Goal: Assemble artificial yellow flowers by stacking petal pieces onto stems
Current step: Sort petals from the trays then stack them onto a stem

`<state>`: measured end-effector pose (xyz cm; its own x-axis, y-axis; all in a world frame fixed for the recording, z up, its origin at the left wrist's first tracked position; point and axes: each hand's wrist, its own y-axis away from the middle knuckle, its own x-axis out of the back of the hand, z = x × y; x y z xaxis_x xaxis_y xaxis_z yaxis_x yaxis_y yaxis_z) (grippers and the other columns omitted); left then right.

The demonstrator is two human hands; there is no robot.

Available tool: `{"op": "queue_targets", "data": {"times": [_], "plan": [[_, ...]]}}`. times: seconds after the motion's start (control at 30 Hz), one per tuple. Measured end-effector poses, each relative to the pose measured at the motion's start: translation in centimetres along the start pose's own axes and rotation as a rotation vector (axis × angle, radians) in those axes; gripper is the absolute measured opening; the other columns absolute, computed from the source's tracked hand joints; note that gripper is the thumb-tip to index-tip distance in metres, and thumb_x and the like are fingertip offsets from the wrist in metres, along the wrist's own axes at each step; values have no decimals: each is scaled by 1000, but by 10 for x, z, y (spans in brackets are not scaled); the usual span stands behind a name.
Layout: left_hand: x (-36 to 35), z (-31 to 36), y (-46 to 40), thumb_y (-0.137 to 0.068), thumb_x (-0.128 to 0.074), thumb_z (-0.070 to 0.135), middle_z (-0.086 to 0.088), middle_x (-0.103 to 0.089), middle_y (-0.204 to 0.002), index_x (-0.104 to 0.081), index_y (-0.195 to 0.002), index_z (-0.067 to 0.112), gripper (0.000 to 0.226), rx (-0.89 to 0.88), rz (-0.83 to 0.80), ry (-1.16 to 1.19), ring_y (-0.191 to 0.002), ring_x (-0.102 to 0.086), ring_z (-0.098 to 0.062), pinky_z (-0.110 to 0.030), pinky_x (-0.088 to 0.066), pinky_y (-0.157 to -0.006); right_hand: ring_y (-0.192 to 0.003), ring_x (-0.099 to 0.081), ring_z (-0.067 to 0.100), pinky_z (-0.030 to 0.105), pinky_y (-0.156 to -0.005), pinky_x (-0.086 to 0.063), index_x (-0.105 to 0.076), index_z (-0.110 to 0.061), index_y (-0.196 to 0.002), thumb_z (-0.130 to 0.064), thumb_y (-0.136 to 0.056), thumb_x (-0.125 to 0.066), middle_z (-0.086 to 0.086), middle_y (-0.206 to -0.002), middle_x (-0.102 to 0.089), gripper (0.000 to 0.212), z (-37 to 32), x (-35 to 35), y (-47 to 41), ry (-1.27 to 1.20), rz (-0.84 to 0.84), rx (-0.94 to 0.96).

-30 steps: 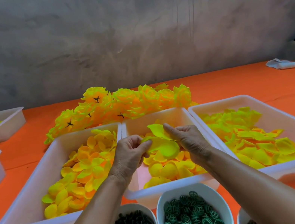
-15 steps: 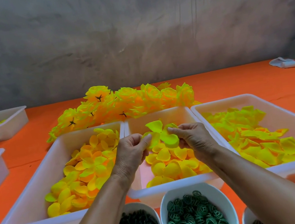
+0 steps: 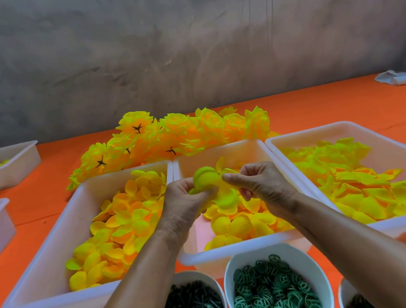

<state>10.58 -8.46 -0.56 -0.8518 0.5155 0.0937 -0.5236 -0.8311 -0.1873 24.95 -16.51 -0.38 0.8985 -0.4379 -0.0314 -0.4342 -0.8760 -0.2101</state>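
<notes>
Orange table (image 3: 298,115), petal piece (image 3: 208,180) pinched between both hands' fingers (image 3: 230,177)

grey mottled wall (image 3: 175,36), orange tabletop (image 3: 350,103)

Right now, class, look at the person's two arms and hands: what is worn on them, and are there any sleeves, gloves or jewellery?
Nothing is worn. The left hand and right hand are bare, with no gloves, and no rings show on the fingers in view. Both forearms are bare as far as the picture's lower edge, so no sleeves appear. No watch or bracelet shows at either wrist.
</notes>
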Motion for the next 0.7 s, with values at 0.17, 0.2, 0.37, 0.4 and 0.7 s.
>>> {"op": "queue_targets", "data": {"times": [0.17, 0.2, 0.37, 0.4, 0.7], "plan": [[5, -3, -6, -79, -69, 1, -2, -55, -51, -64, -77, 10, 10, 3, 120, 231, -38, -40, -7, -15, -28, -36, -61, -62, 12, 25, -58, -49, -69, -9, -84, -62, -61, -64, 6, -76, -70, 57, -6, -2, -3, -49, -170, -301], [5, -3, -7, -79, -68, 1, -5, -56, -55, -63, -77, 9, 10, -1, 132, 246, -38, -40, -8, -16, -28, -36, -64, -64, 12, 25, -59, -49, -69, -9, -90, -63, -61, -63, 5, -81, -71, 62, -6, -2, -3, -36, -232, -338], [3, -4, -5, -81, -66, -3, 6, -53, -45, -62, -73, 11, 17, -59, 123, 190, -37, -41, -6, -16, -30, -36, -61, -64, 13, 24, -55, -51, -74, -12, -70, -53, -66, -67, 7, -75, -70, 42, -7, -3, -2, -88, -352, -348], [2, -4, -4, -82, -66, -3, 6, -54, -45, -63, -76, 12, 17, -67, 111, 170, -37, -42, -6, -16, -31, -36, -59, -63, 13, 24, -54, -50, -73, -13, -66, -50, -65, -70, 7, -72, -69, 37, -6, -3, -2, -88, -350, -336], [1, 0, -1, -79, -69, -2, 9, -66, -56, -63, -75, 12, 17, -112, 140, 135, -50, -58, -1, -16, -47, -45, -48, -62, 10, 18, -43, -48, -66, -10, -76, -1, -82, -66, 5, -61, -67, 10, -3, -1, -1, -175, -94, -278]]}}
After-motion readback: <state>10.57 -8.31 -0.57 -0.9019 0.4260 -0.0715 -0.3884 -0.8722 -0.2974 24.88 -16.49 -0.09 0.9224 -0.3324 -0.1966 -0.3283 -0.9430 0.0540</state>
